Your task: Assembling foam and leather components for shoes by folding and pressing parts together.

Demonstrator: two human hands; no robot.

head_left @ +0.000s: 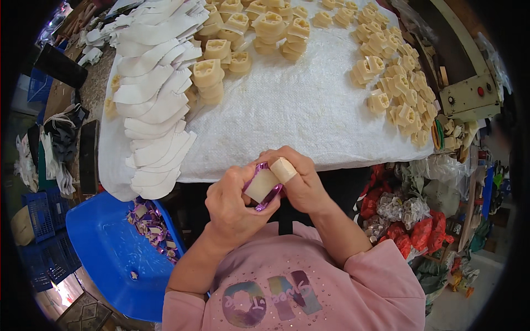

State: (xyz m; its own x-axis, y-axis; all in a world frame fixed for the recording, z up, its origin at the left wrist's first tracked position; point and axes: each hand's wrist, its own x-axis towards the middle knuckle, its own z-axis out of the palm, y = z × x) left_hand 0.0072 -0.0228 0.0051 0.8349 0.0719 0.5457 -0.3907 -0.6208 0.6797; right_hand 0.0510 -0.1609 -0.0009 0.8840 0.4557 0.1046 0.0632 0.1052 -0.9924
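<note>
Both hands meet in front of my chest, just off the near edge of the table. Between them is a small shiny purple piece with a flat cream face and purple edges folded up around it. My left hand is closed around its left and lower side. Closed against its right side is my right hand, whose thumb wears a beige wrap and presses by the upper edge. The far side of the piece is hidden by my fingers.
White sheeting covers the table. Overlapping white curved strips lie at left; hollow cream moulded blocks stack behind, with more cream blocks at right. Below left, a blue tub holds purple pieces. Red bags lie at right.
</note>
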